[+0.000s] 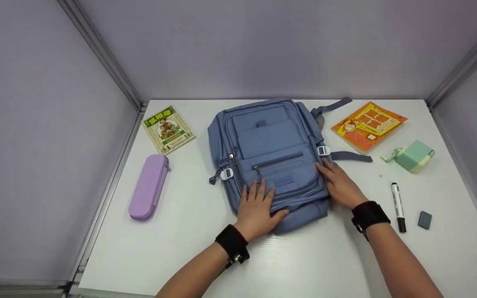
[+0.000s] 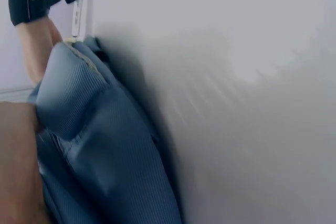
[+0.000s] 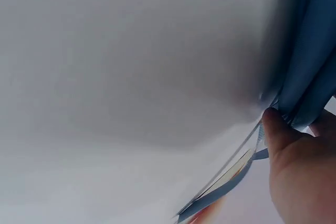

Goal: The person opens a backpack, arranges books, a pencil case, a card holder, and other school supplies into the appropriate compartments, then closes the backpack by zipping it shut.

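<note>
A blue backpack (image 1: 273, 136) lies front side up on the white table, its top towards the back wall. Spread over its lower front pocket is my left hand (image 1: 257, 211), with fingers nearly straight on the fabric. My right hand (image 1: 343, 186) grips the backpack's lower right side. In the right wrist view, the thumb of the right hand (image 3: 304, 166) sits against the side of the blue fabric (image 3: 310, 61), with a finger partly hidden beyond it. The left wrist view shows the bag's folded bottom (image 2: 115, 150) beside part of the left hand (image 2: 18, 166).
Left of the bag lie a green illustrated book (image 1: 169, 130) and a purple pencil case (image 1: 149, 186). To the right are an orange booklet (image 1: 369, 126), a green crank pencil sharpener (image 1: 414, 156), a marker (image 1: 398, 207) and a small dark block (image 1: 425, 220). Straps (image 1: 351, 156) stick out right.
</note>
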